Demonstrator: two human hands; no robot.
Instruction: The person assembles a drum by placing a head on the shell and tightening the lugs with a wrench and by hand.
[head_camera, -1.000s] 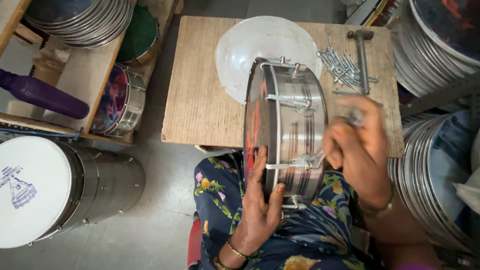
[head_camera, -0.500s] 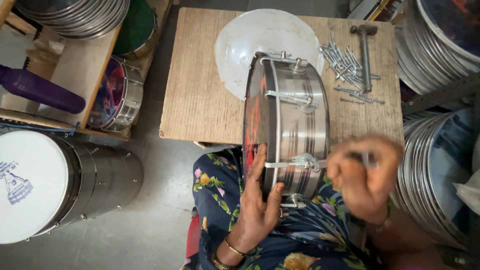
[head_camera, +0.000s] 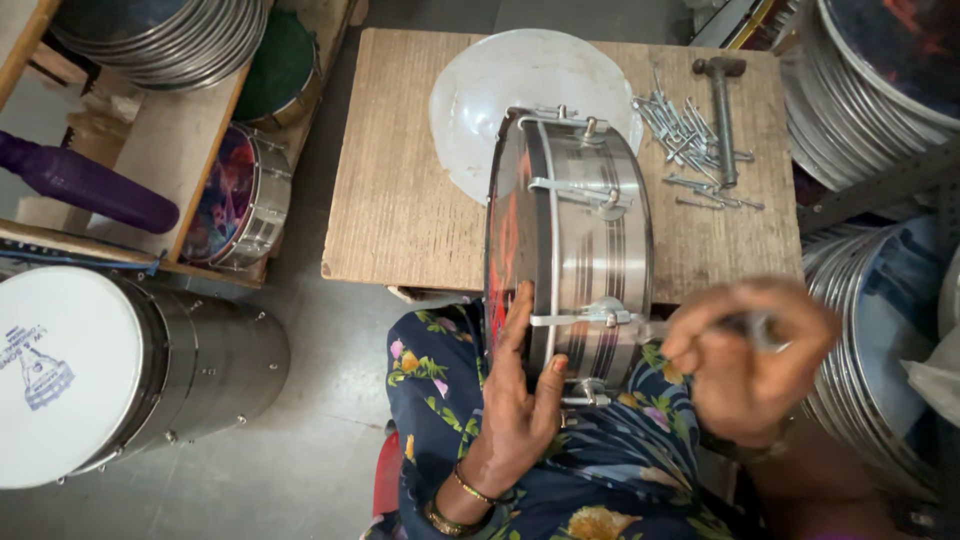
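A shiny steel drum shell (head_camera: 590, 240) with a red head stands on edge, half on the wooden table (head_camera: 400, 200) and half on my lap. My left hand (head_camera: 515, 400) lies flat against its near rim, thumb on the metal hoop. My right hand (head_camera: 745, 355) is blurred beside the drum's right side, closed around a small metal tool whose tip reaches the tension lug (head_camera: 605, 316) on the shell. A white round drum skin (head_camera: 500, 95) lies on the table behind the drum.
A hammer (head_camera: 722, 110) and several loose metal rods (head_camera: 685, 135) lie at the table's far right. Stacked metal hoops (head_camera: 860, 90) fill the right side. A large white-headed steel drum (head_camera: 110, 370) lies on the floor at left, near shelves with small drums (head_camera: 235, 200).
My right hand has dropped from the drum's upper right side to the lower lug near my lap and is moving fast. My left hand and the drum stay put.
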